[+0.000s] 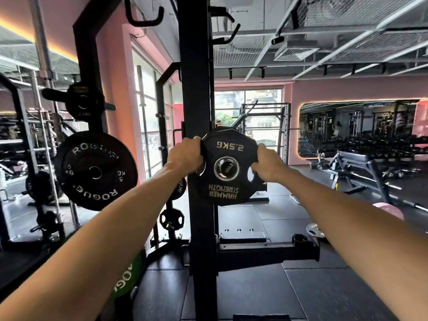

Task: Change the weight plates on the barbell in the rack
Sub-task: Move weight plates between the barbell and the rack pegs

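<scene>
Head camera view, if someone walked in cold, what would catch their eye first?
Dead centre, both hands hold a black 2.5 kg plate on a steel bar end in front of the black rack upright: the left hand curls over its left edge, the right hand has a grip on its right edge. To the left, a larger black Rogue 5 kg plate hangs on a peg.

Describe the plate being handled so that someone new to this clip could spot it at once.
Find the black rack upright at centre frame. On a chrome sleeve end beside it sits a small black plate, held by the left hand and right hand. Unlike the round Rogue plate on the left, it has angular edges and reads 2.5KG upside down.
</scene>
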Motion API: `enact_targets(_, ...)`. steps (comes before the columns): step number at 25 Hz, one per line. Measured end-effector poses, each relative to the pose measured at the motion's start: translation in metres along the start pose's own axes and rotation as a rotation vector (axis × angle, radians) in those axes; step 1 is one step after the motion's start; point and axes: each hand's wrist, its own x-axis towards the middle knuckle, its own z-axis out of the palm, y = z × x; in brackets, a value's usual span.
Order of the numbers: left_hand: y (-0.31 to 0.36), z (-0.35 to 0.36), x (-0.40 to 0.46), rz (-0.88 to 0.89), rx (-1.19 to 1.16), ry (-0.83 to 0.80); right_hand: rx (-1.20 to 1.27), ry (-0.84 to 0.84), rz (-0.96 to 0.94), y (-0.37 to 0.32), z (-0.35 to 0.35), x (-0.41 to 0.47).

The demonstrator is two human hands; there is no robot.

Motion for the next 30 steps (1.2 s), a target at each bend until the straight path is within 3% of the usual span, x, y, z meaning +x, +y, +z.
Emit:
enact_targets(8, -0.066, -0.074, -0.037, -0.015, 0.032, 0.037, 0.02, -0.009, -0.098, -0.098, -0.019, -0.034)
enact_targets(21, -0.327, -0.175, -0.08, 0.027, 0.041, 0.022, 0.079, -0.029, -0.166, -0.353, 0.072, -0.046)
enact_targets(30, -0.479, -0.175, -0.059, 0.01, 0.097, 0.072, 0.085, -0.058, -0.241, -0.469, 0.151, -0.003)
